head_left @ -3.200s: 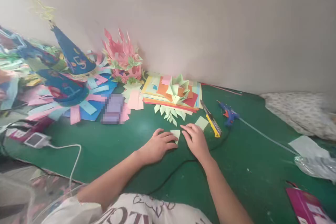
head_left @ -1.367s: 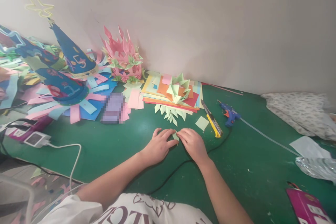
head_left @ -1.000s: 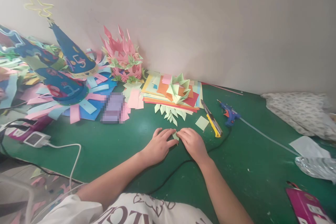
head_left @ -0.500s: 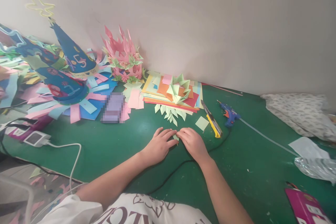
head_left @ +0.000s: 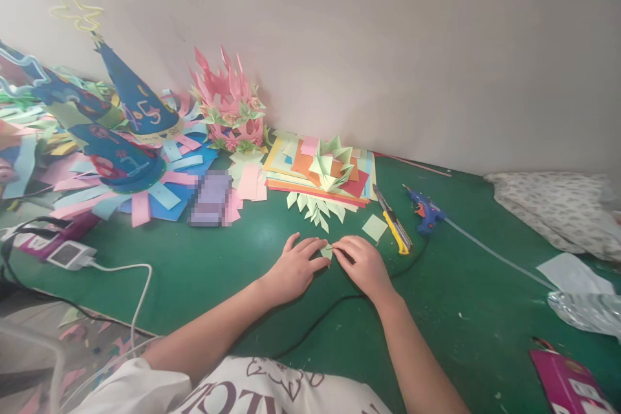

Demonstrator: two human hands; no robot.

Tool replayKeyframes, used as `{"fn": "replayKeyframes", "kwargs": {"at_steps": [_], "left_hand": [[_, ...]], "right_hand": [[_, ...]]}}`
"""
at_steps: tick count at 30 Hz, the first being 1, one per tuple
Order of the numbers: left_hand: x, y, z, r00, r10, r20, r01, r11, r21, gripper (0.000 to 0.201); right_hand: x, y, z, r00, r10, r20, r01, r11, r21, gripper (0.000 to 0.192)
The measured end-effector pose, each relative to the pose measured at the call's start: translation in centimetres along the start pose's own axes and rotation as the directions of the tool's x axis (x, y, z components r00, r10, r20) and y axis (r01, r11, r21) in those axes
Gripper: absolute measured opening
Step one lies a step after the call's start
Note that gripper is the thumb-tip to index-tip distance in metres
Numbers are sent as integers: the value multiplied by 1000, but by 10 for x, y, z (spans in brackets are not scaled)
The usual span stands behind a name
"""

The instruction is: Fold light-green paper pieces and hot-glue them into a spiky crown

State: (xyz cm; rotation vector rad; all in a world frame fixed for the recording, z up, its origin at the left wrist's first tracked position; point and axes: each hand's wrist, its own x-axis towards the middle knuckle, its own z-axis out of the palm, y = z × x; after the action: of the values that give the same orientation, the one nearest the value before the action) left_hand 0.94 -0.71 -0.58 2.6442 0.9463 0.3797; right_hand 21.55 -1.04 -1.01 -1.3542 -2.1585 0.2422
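Folded paper (head_left: 326, 250) lies between both hands (knife (head_left: 394, 229) right).

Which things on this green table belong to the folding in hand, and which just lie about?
In hand: left hand and right hand pressing small green paper piece; folded green points; spare green square.

Lying about: utility knife, glue gun, blue cone hats, white charger.

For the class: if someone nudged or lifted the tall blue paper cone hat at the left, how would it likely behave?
The blue cone hat looks like thin rolled paper, so probably very light and easily crushed. It stands tall on a loose heap of paper strips, so a nudge would likely tip it. The wire star on its tip may bend or snag.
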Motion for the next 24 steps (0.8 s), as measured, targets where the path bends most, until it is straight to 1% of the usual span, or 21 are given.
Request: {"fn": "replayKeyframes", "kwargs": {"at_steps": [9,15,24], "left_hand": [[0,0,-1,1000,-3,18,3,1000,4,39],[0,1,-2,1000,-2,11,2,1000,11,38],[0,2,0,1000,-11,12,11,999,38,38]], "right_hand": [[4,-5,0,996,-30,81,38,994,-107,23],[6,-8,-5,984,-11,180,36,990,-140,21],[6,-6,-8,987,25,159,-11,996,-88,17]]}}
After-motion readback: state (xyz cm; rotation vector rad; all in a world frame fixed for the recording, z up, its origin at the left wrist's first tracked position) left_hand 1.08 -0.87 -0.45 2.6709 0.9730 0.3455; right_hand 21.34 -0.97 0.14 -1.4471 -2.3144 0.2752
